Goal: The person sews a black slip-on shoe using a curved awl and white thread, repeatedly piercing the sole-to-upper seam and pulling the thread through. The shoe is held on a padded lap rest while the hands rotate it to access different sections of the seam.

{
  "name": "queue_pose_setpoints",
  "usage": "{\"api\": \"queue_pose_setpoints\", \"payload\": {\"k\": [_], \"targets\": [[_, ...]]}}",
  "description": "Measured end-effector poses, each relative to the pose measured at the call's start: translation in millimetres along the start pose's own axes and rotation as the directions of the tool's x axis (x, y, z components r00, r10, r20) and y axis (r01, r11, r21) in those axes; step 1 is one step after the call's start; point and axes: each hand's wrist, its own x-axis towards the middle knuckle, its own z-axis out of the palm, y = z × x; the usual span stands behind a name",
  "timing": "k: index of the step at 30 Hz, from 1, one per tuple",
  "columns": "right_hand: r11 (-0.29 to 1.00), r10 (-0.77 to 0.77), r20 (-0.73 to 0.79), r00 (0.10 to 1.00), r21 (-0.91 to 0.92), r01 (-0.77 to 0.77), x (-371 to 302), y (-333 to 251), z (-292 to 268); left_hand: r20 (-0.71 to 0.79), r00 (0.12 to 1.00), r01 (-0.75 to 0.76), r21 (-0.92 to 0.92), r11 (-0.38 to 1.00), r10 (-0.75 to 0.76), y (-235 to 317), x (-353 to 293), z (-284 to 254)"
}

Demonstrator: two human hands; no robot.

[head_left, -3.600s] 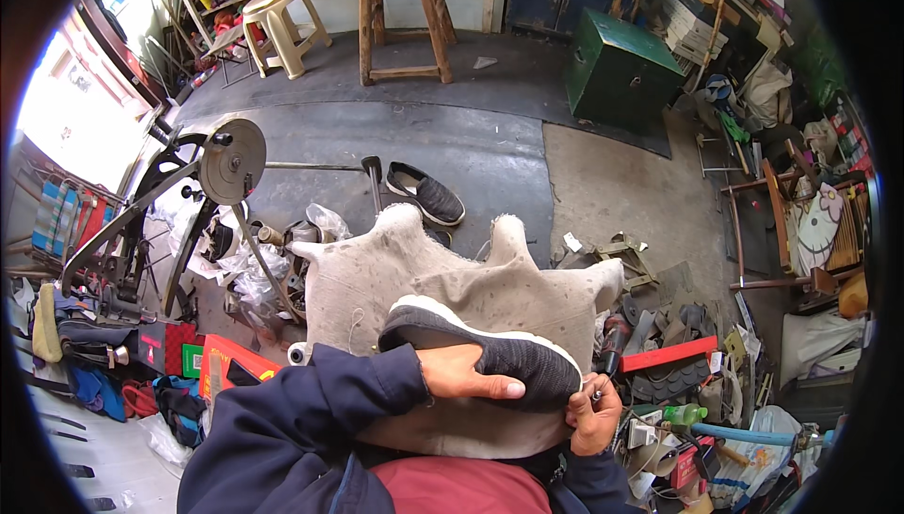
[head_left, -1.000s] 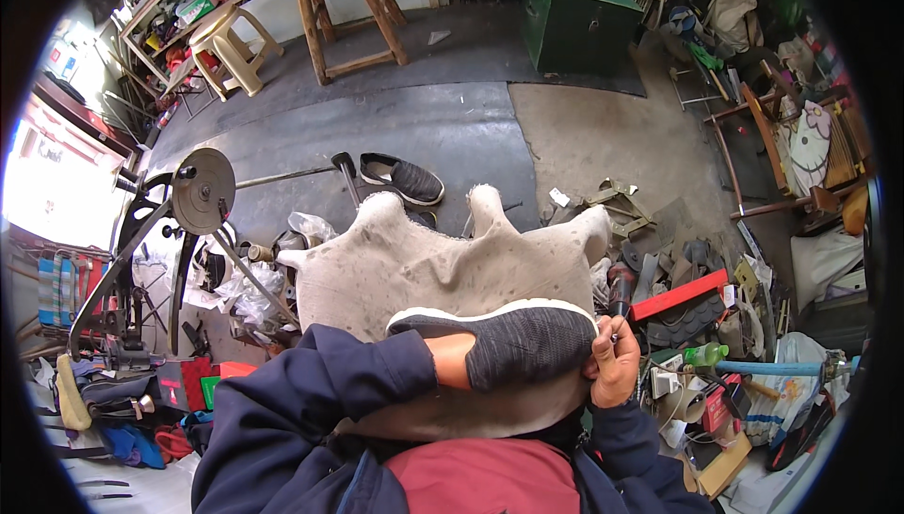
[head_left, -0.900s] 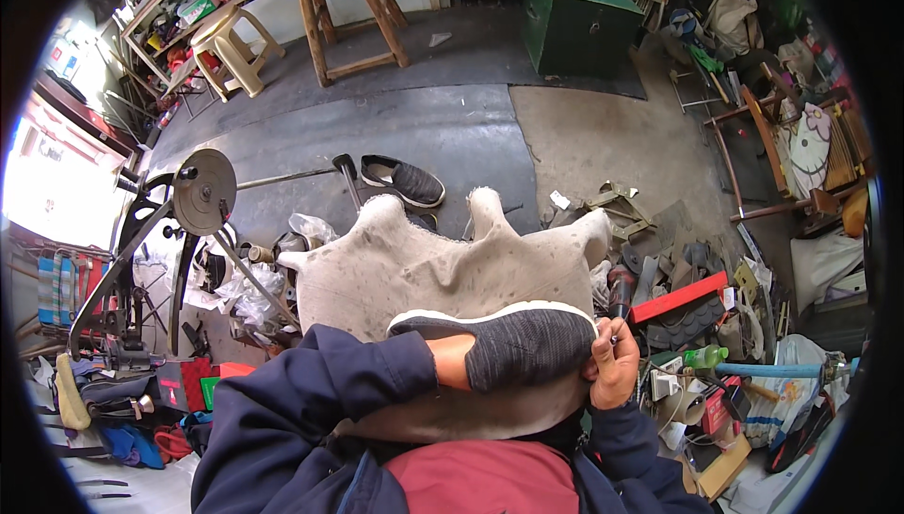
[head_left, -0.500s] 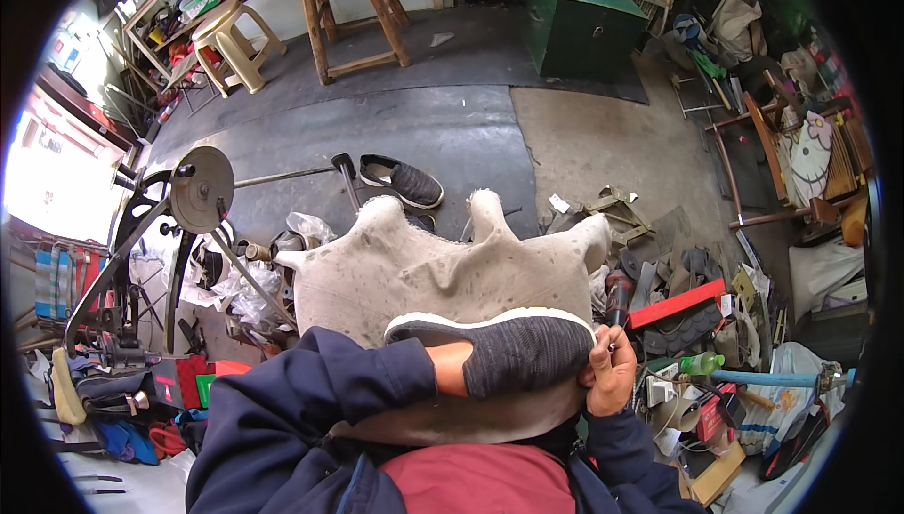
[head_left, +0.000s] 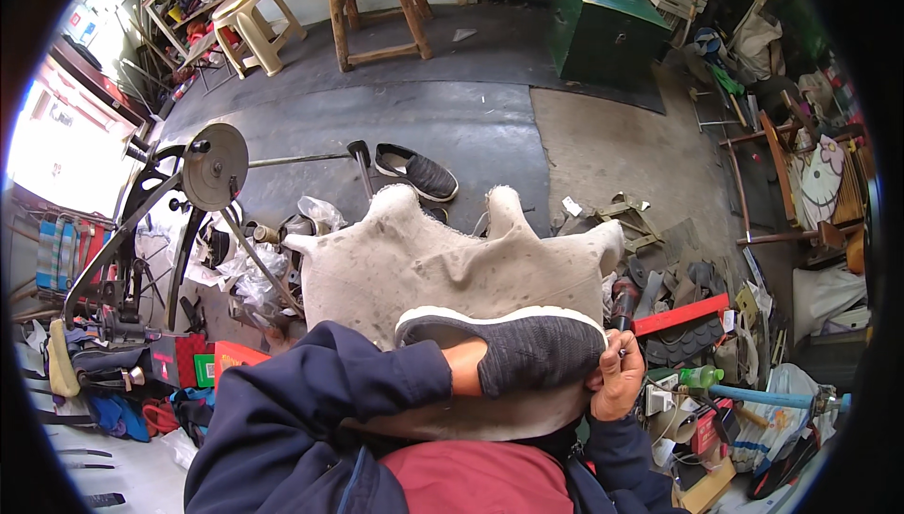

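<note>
A dark grey knit slip-on shoe (head_left: 537, 354) with a white sole edge lies on its side across my lap, toe to the right. My left hand (head_left: 467, 369) reaches into its opening; only the wrist shows and the fingers are hidden inside. At the toe, my right hand (head_left: 618, 375) is closed in a pinch against the sole edge. Something small and dark shows between its fingers, too small to name. Under the shoe a stained beige cloth or hide (head_left: 452, 269) covers my lap.
A matching-looking shoe (head_left: 416, 171) lies on the floor ahead. At the left stands a metal machine with a round wheel (head_left: 215, 167). Scraps and a red bar (head_left: 680, 314) crowd the right. Further off are a green chest (head_left: 607, 29), a wooden stool (head_left: 377, 15) and a plastic stool (head_left: 256, 29).
The whole view has shifted slightly, so the scene sits a little further right. Both hands keep their places on the shoe, with the right fingers slightly changed in pose.
</note>
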Motion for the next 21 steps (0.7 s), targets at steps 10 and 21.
{"api": "queue_pose_setpoints", "payload": {"k": [10, 21], "targets": [[0.996, 0.021, 0.005, 1.000, 0.091, -0.022, 0, 6, -2, -0.040, 0.999, -0.012, -0.108, 0.994, 0.008, 3, 5, 7], [0.991, 0.016, -0.022, 1.000, 0.130, -0.013, -1, 7, 2, -0.043, 0.999, -0.005, -0.147, 0.989, -0.001, 3, 12, 10]]}}
